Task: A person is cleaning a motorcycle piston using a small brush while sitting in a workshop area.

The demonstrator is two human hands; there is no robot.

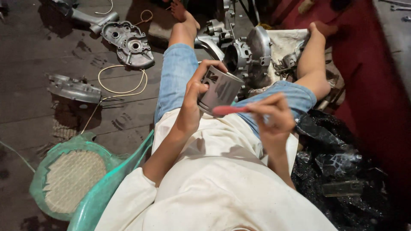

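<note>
A grey metal piston [220, 89], shaped like a short cup, sits in the middle of the view, raised above the person's lap. The left hand [198, 92] holds it from the left side: fingers curl over its top rim and the thumb presses its near wall, so the grip is closed around the piston, which tilts with its open end turned away to the right. The right hand [274, 114] is just to the right and a little lower. Its grip is pinched tight on a thin red-handled tool [231, 110], whose end reaches left and touches the lower edge of the piston.

The person sits on the floor [51, 47] in a white shirt [214, 179] and denim shorts [177, 72], bare legs stretched forward. Between the legs, just beyond the piston, stands a metal engine block [246, 53] on a pale cloth [284, 40]. To the left on the dark floor lie an engine cover [128, 42], a flatter metal part [72, 87] and a loop of pale cord [122, 79]. A green plastic seat [72, 179] with a woven centre is at lower left. A crumpled black plastic bag [338, 167] lies at lower right.
</note>
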